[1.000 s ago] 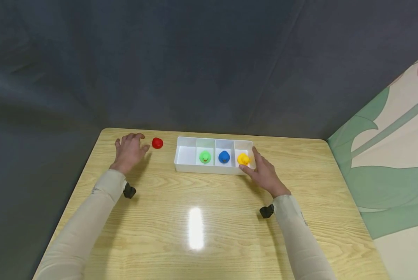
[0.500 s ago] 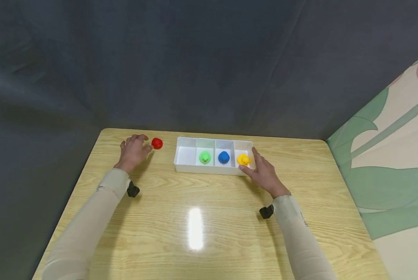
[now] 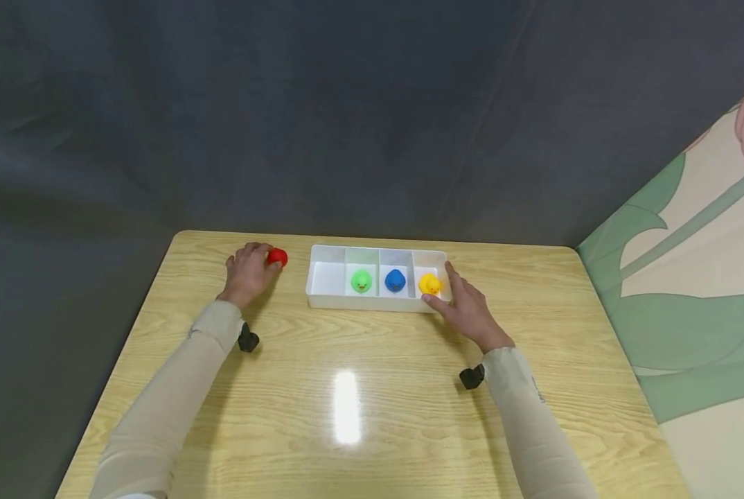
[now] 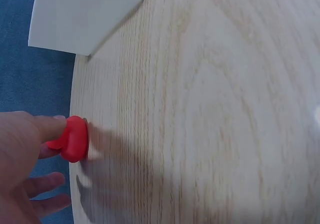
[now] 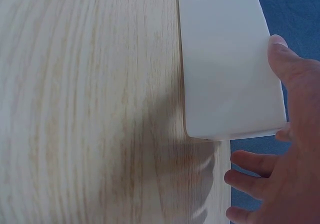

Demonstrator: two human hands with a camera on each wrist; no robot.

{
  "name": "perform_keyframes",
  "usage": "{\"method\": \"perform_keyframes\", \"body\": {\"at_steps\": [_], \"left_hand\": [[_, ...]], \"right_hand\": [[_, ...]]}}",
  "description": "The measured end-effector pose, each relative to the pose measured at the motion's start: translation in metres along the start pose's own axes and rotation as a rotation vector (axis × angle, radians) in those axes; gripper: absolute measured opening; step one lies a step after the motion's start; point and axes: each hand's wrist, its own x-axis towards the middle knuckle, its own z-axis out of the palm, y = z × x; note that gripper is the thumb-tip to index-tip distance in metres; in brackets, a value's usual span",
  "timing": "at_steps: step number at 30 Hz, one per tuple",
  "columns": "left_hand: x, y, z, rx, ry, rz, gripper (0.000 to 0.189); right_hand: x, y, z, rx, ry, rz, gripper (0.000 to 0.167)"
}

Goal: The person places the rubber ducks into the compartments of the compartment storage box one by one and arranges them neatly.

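Note:
At the table's far left, my left hand (image 3: 247,274) pinches a red toy duck (image 3: 277,257) between thumb and fingers. In the left wrist view the duck (image 4: 76,140) is close over the wood, with the other fingers spread beside it. My right hand (image 3: 472,312) grips the right end of a white divided tray (image 3: 372,303). Its thumb lies at the front rim and its index finger along the end wall; the other fingers are extended in the right wrist view. From left to right, the tray's compartments show bare white, a green duck (image 3: 361,281), a blue duck (image 3: 395,281) and a yellow duck (image 3: 430,284).
The tray stands near the far edge of the wooden table (image 3: 285,388), to the right of the red duck. Behind the table hangs a dark curtain (image 3: 372,125). A patterned cloth (image 3: 696,333) is at the right side.
My left hand has moved right, onto the red duck, and now pinches it. The right hand has kept its place at the tray, and the ducks inside have not moved.

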Motion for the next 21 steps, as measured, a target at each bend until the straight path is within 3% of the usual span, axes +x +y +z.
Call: {"method": "perform_keyframes", "body": {"at_steps": [7,21], "left_hand": [[0.0011,0.0014,0.0012,0.003,0.021,0.011,0.044],[-0.0057,0.0017,-0.0060,0.032,-0.025,0.011,0.043]], "right_hand": [[0.0001,-0.0005,0.0000,-0.009,-0.002,0.010,0.103],[-0.0001,-0.0019,0.0006,-0.002,-0.008,0.019,0.104]]}}
